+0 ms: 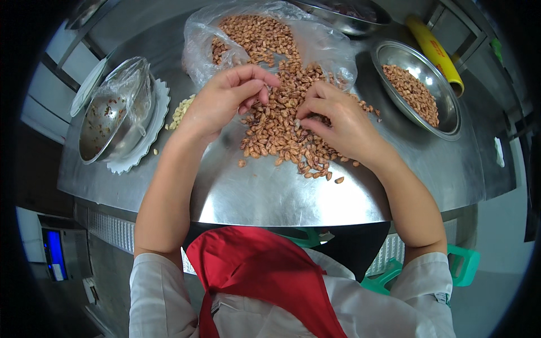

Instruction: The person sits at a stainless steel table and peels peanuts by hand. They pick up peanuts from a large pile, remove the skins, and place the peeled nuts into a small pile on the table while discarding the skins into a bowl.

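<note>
A heap of brown, skinned nut kernels (274, 135) spreads over the steel table before me, spilling from a clear plastic bag (325, 46). Over the heap's left side is my left hand (232, 95), its fingers bent and thumb close to the fingertips. Whether it pinches anything small is hidden. My right hand (334, 116) rests at the heap's right side with curled fingers among the kernels. A small pale piece (297, 124) shows at its thumb tip; I cannot tell if it is gripped. Partly behind my left wrist lies a pile of pale kernels (181, 112).
At right stands a steel bowl (450, 126) of brown kernels, beside a yellow film roll (437, 55). At left, a tilted steel bowl (95, 126) with plastic film sits on a scalloped white plate (162, 99). Another steel bowl (355, 27) is at the back. The table's front edge (291, 223) is near me.
</note>
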The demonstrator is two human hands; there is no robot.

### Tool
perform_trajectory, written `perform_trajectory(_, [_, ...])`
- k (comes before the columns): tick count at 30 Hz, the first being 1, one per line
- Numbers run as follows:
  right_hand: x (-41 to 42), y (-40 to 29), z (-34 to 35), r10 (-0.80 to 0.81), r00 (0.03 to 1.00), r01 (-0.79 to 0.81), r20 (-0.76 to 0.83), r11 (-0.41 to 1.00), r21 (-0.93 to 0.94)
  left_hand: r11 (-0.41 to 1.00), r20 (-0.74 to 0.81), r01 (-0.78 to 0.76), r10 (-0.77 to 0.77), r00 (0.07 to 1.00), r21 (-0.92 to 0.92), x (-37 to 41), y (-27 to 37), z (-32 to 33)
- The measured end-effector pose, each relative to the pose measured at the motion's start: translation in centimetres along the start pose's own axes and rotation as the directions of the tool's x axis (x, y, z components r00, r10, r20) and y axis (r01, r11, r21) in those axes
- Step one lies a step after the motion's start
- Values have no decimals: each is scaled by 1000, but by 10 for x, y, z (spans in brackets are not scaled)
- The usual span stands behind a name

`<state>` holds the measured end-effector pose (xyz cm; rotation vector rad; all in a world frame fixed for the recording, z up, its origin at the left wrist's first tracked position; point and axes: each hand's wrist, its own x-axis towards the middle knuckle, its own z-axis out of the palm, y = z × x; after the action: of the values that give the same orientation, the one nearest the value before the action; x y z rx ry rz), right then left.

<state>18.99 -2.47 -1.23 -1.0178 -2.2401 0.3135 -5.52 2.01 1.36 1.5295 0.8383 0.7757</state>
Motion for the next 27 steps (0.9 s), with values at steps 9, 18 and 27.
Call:
perform_trajectory(9, [3, 1, -12, 184, 966, -192, -181, 981, -26, 889, 165, -158, 95, 982, 429, -1, -10, 2])
perform_trajectory(18, [3, -3, -9, 97, 989, -94, -111, 995, 37, 705, 225, -253, 136, 965, 662, -7, -8, 12])
perform_trajectory(27, [3, -2, -12, 138, 981, -135, -136, 990, 33, 755, 151, -217, 157, 976, 618, -5, -10, 21])
